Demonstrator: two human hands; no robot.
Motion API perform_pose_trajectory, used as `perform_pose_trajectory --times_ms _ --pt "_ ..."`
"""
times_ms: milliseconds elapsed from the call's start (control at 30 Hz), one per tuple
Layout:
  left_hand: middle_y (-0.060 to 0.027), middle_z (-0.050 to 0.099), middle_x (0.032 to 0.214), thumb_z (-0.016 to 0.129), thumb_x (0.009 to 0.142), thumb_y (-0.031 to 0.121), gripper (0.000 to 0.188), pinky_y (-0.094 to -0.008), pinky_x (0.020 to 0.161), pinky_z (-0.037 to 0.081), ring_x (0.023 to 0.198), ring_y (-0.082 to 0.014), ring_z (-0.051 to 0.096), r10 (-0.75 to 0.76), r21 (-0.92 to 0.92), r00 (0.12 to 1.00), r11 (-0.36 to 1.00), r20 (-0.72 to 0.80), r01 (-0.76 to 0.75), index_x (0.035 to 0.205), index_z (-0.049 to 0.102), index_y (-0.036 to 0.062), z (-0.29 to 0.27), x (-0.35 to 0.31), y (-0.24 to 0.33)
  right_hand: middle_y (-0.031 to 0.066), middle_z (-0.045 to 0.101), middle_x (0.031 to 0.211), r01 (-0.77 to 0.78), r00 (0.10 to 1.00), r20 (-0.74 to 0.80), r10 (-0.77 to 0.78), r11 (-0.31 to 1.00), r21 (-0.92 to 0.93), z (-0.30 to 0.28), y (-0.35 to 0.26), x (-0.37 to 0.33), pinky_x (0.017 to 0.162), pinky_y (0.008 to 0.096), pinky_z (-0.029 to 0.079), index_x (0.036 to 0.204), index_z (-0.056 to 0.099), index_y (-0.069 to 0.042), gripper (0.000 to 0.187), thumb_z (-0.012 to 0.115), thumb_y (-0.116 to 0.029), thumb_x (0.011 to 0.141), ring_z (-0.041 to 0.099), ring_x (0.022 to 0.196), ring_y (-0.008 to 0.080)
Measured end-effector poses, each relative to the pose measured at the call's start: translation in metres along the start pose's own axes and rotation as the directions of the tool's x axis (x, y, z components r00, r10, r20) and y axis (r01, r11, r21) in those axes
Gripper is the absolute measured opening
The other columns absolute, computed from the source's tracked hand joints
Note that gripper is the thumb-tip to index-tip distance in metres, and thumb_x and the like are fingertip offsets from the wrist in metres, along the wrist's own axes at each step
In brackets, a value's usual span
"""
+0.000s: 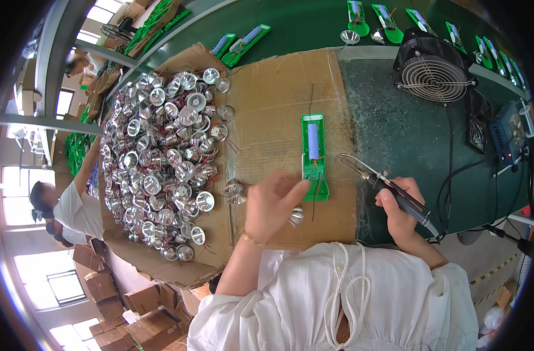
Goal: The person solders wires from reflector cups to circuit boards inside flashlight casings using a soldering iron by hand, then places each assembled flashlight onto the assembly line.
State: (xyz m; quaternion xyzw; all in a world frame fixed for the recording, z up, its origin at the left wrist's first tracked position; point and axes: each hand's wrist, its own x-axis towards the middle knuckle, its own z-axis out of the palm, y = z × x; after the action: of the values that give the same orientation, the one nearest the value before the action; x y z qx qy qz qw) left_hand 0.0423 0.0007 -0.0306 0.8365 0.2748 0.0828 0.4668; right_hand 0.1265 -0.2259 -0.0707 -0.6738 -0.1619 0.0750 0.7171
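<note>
On the cardboard mat lies a green plastic housing (321,191) with a purple cylindrical battery cell (313,140) and a small green circuit board inside. Dark wires stick out from its two ends. My left hand (273,205) is at the housing's lower left edge, fingers curled in and thumb toward the board; whatever they pinch is hidden. Partly covered by that hand, a shiny reflector cup (297,216) lies below the housing. Another reflector cup (236,191) rests left of my hand. My right hand (400,210) grips a soldering iron (408,205), its bent metal tip just right of the housing.
A cardboard box (217,257) heaped with reflector cups (185,171) stands at the left. A black fan (434,76) and a blue soldering station (506,134) with cables are at the right. More green housings (246,45) line the far side. Another person (74,210) is at the left.
</note>
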Motion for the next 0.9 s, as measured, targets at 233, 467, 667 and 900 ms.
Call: perform_pose_trajectory --times_ms 233,467,667,900 --pt "-0.0124 0.061 0.054 0.060 0.076 0.016 0.019 -0.0318 0.051 0.049 0.050 -0.0203 0.062 0.216 0.253 0.932 0.922 0.291 -0.292 0.065 0.065 0.0024 0.003 0.074 0.001 0.0069 0.062 0.075 -0.122 0.990 -0.072 0.123 0.992 0.031 -0.015 0.008 0.011 0.058 0.0229 0.049 0.091 0.053 0.001 0.016 0.065 -0.007 0.084 0.059 0.063 0.0094" --pt "-0.0113 0.068 0.071 0.064 0.078 0.036 0.039 -0.0288 0.062 0.051 0.064 -0.0143 0.066 0.119 0.093 0.990 0.989 -0.076 -0.112 0.089 0.069 -0.0014 0.022 0.285 0.057 0.0055 0.062 0.074 -0.219 0.972 -0.066 0.225 0.972 0.087 -0.016 0.014 0.013 0.057 0.0236 0.048 0.091 0.053 -0.001 0.016 0.066 -0.005 0.082 0.059 0.064 0.0088" --pt "-0.0180 0.065 0.101 0.068 0.071 0.039 0.041 -0.0417 0.077 0.053 0.090 -0.0322 0.065 0.120 0.927 0.982 0.363 -0.143 0.091 0.098 0.068 0.0075 -0.047 0.330 0.032 0.0043 0.063 0.073 -0.279 0.956 -0.063 0.287 0.954 0.113 -0.017 0.014 0.018 0.057 0.0229 0.047 0.091 0.055 -0.001 0.018 0.068 -0.005 0.080 0.058 0.063 0.0072" --pt "-0.0165 0.068 0.086 0.061 0.074 0.024 0.019 -0.0423 0.073 0.053 0.081 -0.0331 0.066 0.128 0.881 0.986 0.449 0.103 -0.150 0.081 0.071 0.0097 -0.048 0.268 0.040 0.0044 0.063 0.073 -0.283 0.953 -0.068 0.294 0.949 0.142 -0.015 0.010 0.019 0.057 0.0231 0.048 0.091 0.055 -0.001 0.017 0.068 -0.007 0.081 0.059 0.063 0.0075"
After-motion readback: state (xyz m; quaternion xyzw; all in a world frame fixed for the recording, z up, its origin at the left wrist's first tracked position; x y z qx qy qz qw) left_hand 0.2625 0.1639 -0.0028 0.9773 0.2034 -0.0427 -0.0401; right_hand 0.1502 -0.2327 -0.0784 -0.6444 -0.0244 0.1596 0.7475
